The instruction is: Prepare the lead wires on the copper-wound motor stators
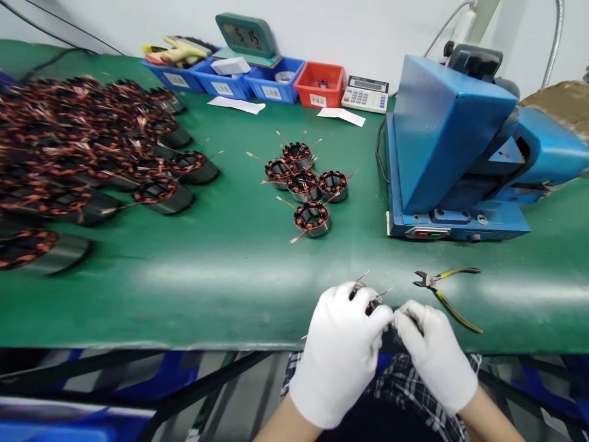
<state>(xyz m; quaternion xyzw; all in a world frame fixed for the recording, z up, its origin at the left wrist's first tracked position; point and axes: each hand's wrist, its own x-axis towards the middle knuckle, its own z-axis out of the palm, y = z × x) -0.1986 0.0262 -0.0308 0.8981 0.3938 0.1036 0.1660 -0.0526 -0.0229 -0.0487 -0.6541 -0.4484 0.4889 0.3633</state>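
Both my hands wear white gloves and meet at the front edge of the green table (239, 288). My left hand (338, 350) is closed around a small copper-wound stator (369, 302), mostly hidden, with thin wire ends sticking up past the fingers. My right hand (435, 353) is closed beside it, fingertips pinching at the stator's right side. Yellow-handled pliers (448, 288) lie on the table just right of my hands. A cluster of several wound stators (307, 181) stands in the middle of the table.
A blue machine (455, 147) occupies the right side. Rows of wound stators (92, 153) cover the left. Blue bins (230, 80), a red bin (319, 83), a calculator (367, 94) and a green clock (247, 35) line the back wall.
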